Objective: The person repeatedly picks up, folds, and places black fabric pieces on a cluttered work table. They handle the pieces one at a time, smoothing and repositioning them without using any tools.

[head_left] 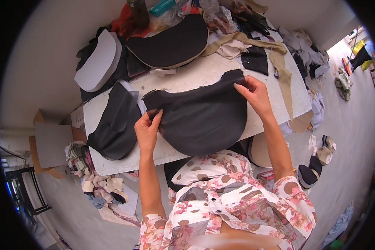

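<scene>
Between my two hands a black curved fabric piece (202, 118) is held stretched over the table's front edge. It has a rounded lower side and a hollowed, frayed upper side. My left hand (148, 125) pinches its left end between thumb and fingers. At the right upper corner, my right hand (252, 92) grips the edge the same way. Close to my left hand lies another black curved piece (114, 123), with a pale layer partly showing under it. Farther back is a stack of black curved pieces (170, 41) with a light-coloured edge.
The white table (162, 155) carries white curved pieces (96, 62) at the back left. Beige fabric strips (281, 68) and a small black scrap (255, 60) lie to the right. Plastic bags crowd the back. A cardboard box (54, 143) and cloth scraps (106, 187) are on the left.
</scene>
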A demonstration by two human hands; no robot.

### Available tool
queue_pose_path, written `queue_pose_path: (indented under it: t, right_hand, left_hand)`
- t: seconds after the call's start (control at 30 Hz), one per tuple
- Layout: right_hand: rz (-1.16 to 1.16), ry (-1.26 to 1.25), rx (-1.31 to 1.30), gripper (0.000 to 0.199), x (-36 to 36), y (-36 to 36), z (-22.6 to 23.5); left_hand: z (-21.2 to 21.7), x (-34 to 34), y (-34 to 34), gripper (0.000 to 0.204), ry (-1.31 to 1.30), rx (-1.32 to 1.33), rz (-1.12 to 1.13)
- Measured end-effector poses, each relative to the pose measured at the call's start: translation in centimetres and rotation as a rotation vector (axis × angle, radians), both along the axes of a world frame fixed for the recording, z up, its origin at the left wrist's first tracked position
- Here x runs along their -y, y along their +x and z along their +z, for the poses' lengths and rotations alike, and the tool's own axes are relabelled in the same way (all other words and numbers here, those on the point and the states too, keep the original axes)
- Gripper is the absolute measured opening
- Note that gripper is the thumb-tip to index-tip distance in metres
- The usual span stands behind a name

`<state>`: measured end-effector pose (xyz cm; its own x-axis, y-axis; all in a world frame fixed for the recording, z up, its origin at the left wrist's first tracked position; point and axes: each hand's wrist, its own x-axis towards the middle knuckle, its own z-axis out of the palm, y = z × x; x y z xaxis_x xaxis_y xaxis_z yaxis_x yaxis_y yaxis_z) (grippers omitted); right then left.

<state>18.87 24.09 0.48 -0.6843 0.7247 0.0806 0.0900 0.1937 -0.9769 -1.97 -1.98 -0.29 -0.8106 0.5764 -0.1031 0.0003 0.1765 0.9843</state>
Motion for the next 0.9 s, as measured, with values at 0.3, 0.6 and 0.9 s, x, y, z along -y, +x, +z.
queue_pose_path:
  t: [0.3, 0.6, 0.9]
  right_hand:
    - [0.088, -0.406, -0.264, 0.015, 2.8, 4.1, 3.8]
    - [-0.052, -0.135, -0.011, 0.01, 1.7, 2.0, 0.0]
    - [-0.205, 0.233, 0.181, 0.015, 0.0, 0.7, -1.7]
  left_hand:
    - [2.3, 2.2, -1.8, 0.013, 0.268, 0.456, -0.141]
    - [-0.2, -0.3, -2.1, 0.018, -0.007, 0.037, -0.051]
    - [-1.3, -1.1, -2.2, 0.019, -0.161, -0.262, 0.164]
